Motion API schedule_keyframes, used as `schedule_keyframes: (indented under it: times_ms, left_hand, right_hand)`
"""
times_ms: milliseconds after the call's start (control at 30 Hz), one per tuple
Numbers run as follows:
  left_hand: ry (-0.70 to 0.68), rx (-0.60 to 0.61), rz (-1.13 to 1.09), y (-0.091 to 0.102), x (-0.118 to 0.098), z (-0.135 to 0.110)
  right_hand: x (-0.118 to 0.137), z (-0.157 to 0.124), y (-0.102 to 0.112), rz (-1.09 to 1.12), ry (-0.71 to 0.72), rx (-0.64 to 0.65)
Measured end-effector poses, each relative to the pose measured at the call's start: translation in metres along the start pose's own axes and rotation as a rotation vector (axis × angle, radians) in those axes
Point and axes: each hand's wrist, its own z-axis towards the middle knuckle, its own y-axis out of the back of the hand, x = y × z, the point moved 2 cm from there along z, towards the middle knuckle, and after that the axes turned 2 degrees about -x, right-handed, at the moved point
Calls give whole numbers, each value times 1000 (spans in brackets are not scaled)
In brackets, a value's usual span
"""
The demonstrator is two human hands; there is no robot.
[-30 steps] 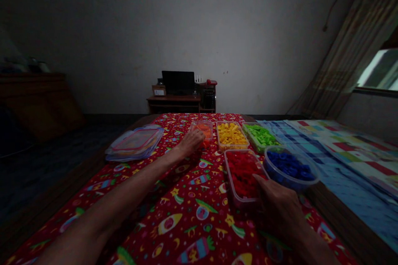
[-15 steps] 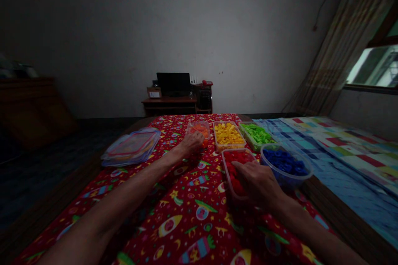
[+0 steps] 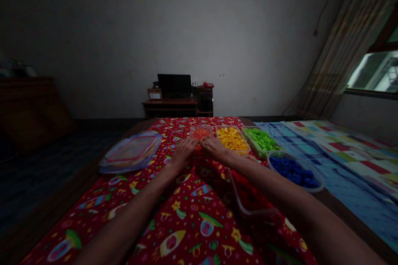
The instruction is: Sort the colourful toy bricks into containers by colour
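Observation:
At the far middle of the table, my left hand (image 3: 184, 151) and my right hand (image 3: 214, 147) meet, fingertips almost touching, at the near edge of a clear plastic box (image 3: 210, 128) of orange pieces (image 3: 201, 133). The fingers of both hands are bent together. A patch of orange shows between the fingertips, but what they hold is too dark and small to make out. Under my right forearm stands a clear box (image 3: 238, 198) of red pieces (image 3: 245, 186), partly covered by the arm.
Right of my hands are a box of yellow pieces (image 3: 232, 138), a box of green pieces (image 3: 263, 139) and a round tub of blue pieces (image 3: 294, 170). Stacked lids (image 3: 132, 152) lie at the left on the red patterned cloth (image 3: 174, 232). A bed (image 3: 351, 174) adjoins the right side.
My right hand has left the red pieces and moved forward and left to the orange box, beside my left hand. The left hand has shifted slightly left. The view has moved a little.

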Motion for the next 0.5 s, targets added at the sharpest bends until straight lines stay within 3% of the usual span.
schedule_keyframes:
  times_ms: [133,233,333,500]
  left_hand:
    - [269,-285,-293,-13,11,-14]
    - [507,-409,-446,-25,17,-11]
    - [708,-429,-610,-34,23,-4]
    - [843,-325,-988,-41,28,-3]
  right_hand:
    - [8,12,-4,-48,32,22]
    - [11,16,-2,-83,78,84]
    - [11,16,-4,-113,131,100]
    - [10,17,-17,-131,106,67]
